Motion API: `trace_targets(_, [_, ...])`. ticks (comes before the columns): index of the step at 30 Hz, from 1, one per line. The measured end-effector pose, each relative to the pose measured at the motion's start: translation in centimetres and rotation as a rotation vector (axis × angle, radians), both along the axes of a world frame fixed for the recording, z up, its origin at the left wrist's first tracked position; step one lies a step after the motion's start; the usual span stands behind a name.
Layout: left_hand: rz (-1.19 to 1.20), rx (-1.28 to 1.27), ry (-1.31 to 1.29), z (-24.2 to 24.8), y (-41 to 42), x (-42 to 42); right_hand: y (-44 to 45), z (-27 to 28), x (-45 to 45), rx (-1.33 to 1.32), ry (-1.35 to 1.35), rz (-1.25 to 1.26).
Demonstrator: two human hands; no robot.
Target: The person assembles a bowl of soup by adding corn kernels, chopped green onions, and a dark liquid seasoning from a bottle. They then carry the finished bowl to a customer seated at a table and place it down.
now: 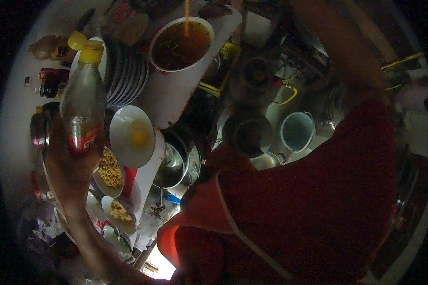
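My left hand point(73, 153) is wrapped around the lower part of a clear bottle point(83, 92) with a red label. Its yellow flip cap point(87, 48) stands open. Right beside the bottle is a white bowl point(123, 139) with a little yellow content at its bottom. A stack of bowls point(126, 74) is just past the bottle. Farther off, a white-rimmed bowl point(180, 58) contains dark reddish-brown liquid with small bits; a thin orange streak, stick or stream unclear, meets it from above. My right forearm point(346, 46) leaves the picture at the top, so the right hand is out of view.
A bowl of peanut-like pieces point(110, 171) and a bowl of yellowish crumbs point(119, 215) sit near my left forearm. Jars point(50, 83) line the wall side. Below the counter edge are a metal pot point(169, 165), a gas burner point(258, 73) and a pale bucket point(297, 131).
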State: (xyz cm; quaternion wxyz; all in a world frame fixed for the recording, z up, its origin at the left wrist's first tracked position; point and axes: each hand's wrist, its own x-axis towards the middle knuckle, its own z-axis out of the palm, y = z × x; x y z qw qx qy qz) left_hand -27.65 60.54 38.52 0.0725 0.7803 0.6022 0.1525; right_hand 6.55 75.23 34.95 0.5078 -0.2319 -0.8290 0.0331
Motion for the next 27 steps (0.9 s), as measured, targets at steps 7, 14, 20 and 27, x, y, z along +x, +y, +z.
trace_targets(7, [-0.180,0.010,-0.013,0.5,-0.2,-1.5,1.0,0.4,1.0,0.144,0.040,-0.087])
trace_targets(14, [-0.134,0.149,0.102,-1.1,0.4,-2.5,0.4,-0.2,0.8,-0.059,0.185,0.095])
trace_targets(20, [0.006,0.021,0.038,-0.7,0.0,-1.8,0.8,-0.9,0.9,-0.014,0.094,0.184])
trace_targets(27, [-0.073,0.100,0.044,-1.7,0.7,-2.3,1.3,-0.9,2.5,0.152,0.072,0.348])
